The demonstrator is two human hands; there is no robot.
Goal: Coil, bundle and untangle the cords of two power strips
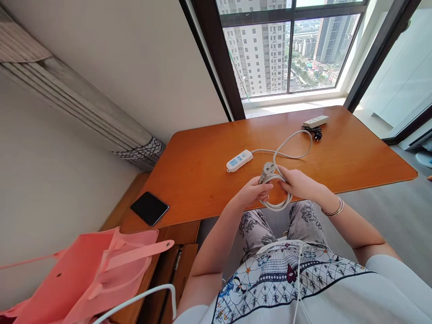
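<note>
A white cable (276, 207) is looped into a coil above the table's front edge. My left hand (255, 192) is closed on the coil's left side, just below the cable's plug (269, 168). On the right side of the coil, my right hand (296, 182) has its fingers wrapped round the cable. From the coil the cable runs in a wide loop over the wooden table (199, 166) to a white power strip (239, 160) with blue sockets, lying beyond my left hand.
Near the window, a second power strip (316, 121) lies beside a bundled black cord (313, 129). A black phone (149, 209) rests at the table's left corner. Below it at the left is a pink bag (84, 274). The person's lap is under the table's front edge.
</note>
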